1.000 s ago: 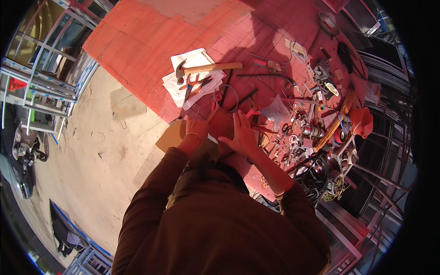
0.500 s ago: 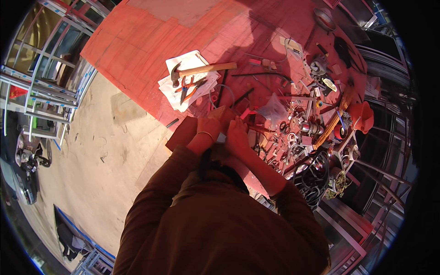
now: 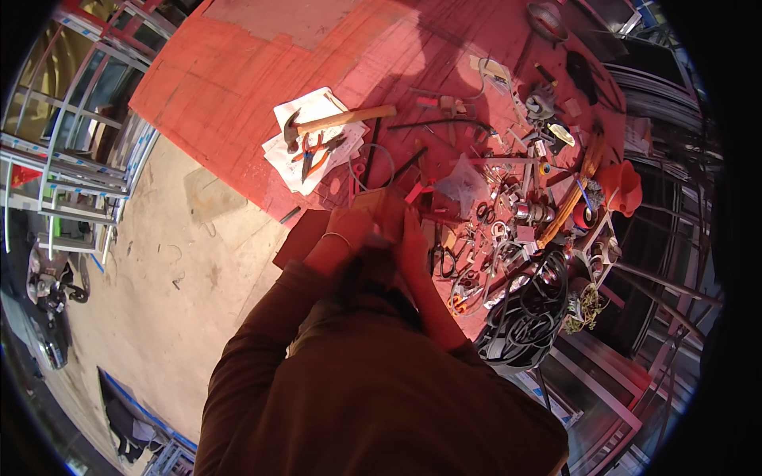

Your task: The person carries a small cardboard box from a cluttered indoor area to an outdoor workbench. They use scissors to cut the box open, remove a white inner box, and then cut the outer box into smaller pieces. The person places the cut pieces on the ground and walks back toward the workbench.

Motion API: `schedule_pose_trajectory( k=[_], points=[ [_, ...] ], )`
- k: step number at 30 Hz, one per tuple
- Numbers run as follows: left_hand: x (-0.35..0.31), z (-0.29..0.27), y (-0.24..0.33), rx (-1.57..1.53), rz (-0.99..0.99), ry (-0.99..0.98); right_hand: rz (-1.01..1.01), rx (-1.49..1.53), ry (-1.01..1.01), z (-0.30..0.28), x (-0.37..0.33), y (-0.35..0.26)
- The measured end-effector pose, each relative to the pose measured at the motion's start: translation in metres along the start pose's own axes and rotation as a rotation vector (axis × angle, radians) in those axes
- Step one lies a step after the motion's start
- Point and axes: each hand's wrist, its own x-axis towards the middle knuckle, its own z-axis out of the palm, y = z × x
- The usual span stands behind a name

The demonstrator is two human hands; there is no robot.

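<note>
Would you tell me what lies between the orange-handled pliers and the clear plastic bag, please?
In the head view, a grey looped cable, dark strips and small reddish pieces lie there.

It was a workshop. A hammer (image 3: pixel 345 119) and pliers (image 3: pixel 309 161) lay beyond the left hand (image 3: pixel 349 226), hardware (image 3: pixel 533 212) right of the right hand (image 3: pixel 410 244), metal frames (image 3: pixel 140 161) far left of both.

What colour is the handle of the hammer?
Light brown; the hammer's handle shows best in the head view.
</note>
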Motion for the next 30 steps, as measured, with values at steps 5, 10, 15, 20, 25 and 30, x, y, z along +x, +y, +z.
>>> schedule_pose_trajectory(
  k=[5, 10, 15, 20, 25, 30],
  points=[
    [0.005, -0.038, -0.073, -0.274, 0.143, 0.023, 0.11, 0.193, 0.005, -0.013, -0.007, 0.016],
    [-0.019, -0.051, -0.103, -0.688, 0.021, -0.028, 0.067, 0.17, 0.09, -0.018, -0.013, 0.023],
    [-0.03, -0.068, -0.097, -1.32, 0.001, 0.005, 0.3, 0.491, 0.108, -0.013, 0.003, 0.03],
    [-0.021, -0.072, -0.109, -1.134, -0.006, 0.129, 0.206, 0.36, -0.143, -0.002, 0.02, 0.033],
    [-0.022, -0.064, -0.117, -0.811, -0.062, 0.198, 0.156, 0.505, -0.288, -0.008, 0.02, 0.034],
    [-0.036, -0.071, -0.102, -0.645, -0.057, 0.226, 0.185, 0.362, -0.493, -0.035, 0.025, 0.026]
  ],
)
